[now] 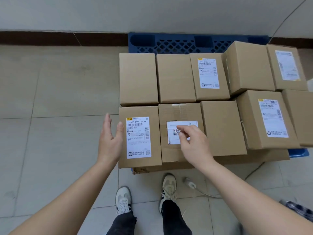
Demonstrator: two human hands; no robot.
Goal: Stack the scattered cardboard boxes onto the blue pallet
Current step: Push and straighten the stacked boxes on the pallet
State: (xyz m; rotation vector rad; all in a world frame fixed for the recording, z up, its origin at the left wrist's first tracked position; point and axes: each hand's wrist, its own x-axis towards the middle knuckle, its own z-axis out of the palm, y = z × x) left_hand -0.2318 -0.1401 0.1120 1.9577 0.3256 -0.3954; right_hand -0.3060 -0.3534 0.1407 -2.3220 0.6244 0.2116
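Several brown cardboard boxes lie in rows on the blue pallet (177, 44), which shows bare lattice at the back by the wall. The front-left box (152, 160) carries a long white shipping label. My left hand (110, 139) is held flat and upright just off that box's left side, fingers straight, holding nothing. My right hand (193, 141) hovers over the front-middle box (171, 153), fingers loosely curled above its white QR label, nothing in it. Taller stacked boxes (249, 68) stand at the right.
My two feet in white sneakers (122, 200) stand on the tiled floor just before the pallet. A small white plug with a cable (191, 184) lies on the floor to the right of my feet. Bare tiles stretch to the left. A dark skirting runs along the wall.
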